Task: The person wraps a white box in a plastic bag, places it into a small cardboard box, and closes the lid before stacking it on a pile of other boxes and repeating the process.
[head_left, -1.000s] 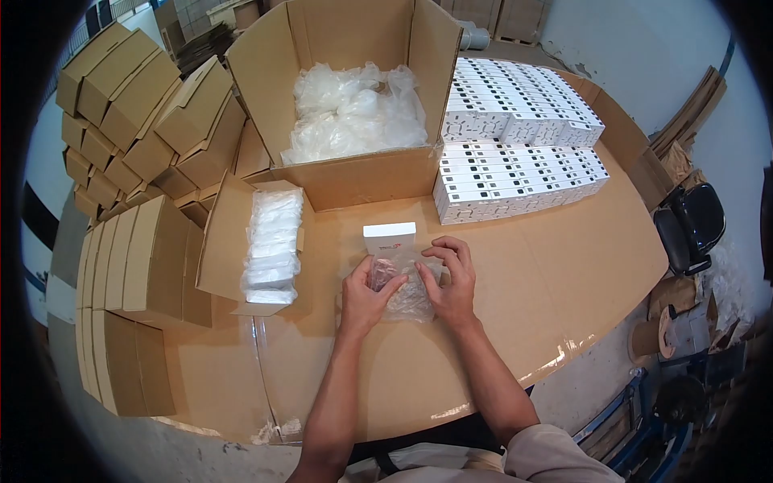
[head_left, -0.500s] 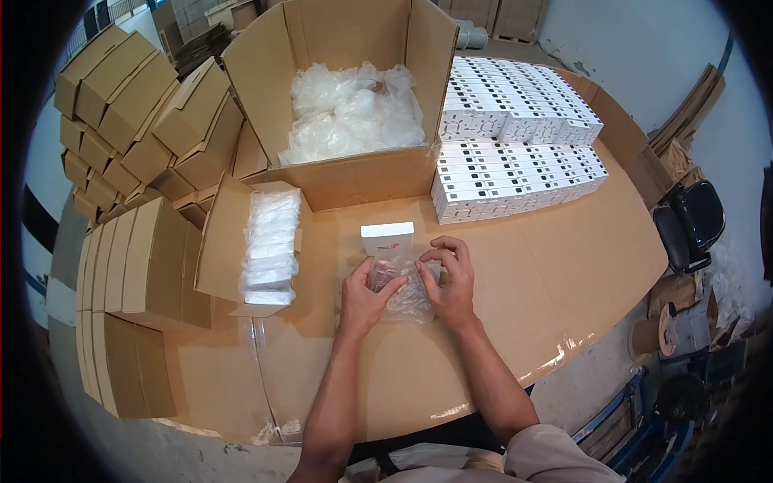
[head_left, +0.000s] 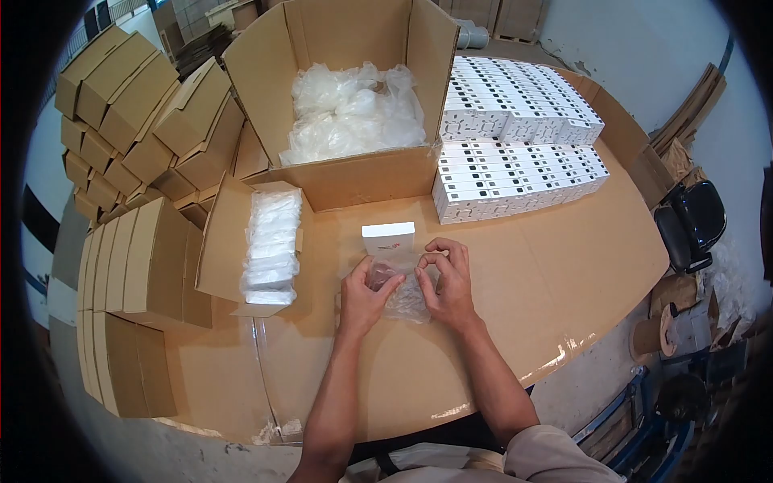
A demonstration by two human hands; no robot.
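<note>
A small white box (head_left: 388, 233) with a red mark lies in front of me, its far end bare and its near part overlapped by a clear plastic bag (head_left: 408, 304). My left hand (head_left: 363, 297) grips the bag's left side, thumb and fingers closed on the film. On the right edge of the bag, my right hand (head_left: 450, 290) pinches the plastic between thumb and forefinger, the other fingers curled above. The bag is crumpled toward me, between my wrists.
Left of my hands, an open carton (head_left: 219, 262) holds a row of bagged white boxes (head_left: 270, 245). Behind stands a big carton (head_left: 374, 182) of loose plastic bags (head_left: 354, 113). White boxes (head_left: 519, 181) are stacked at back right, brown cartons (head_left: 133, 266) at left.
My right hand has shifted slightly left and its fingers have bent a little closer at the bag's edge. The white box and my left hand stay nearly in place.
</note>
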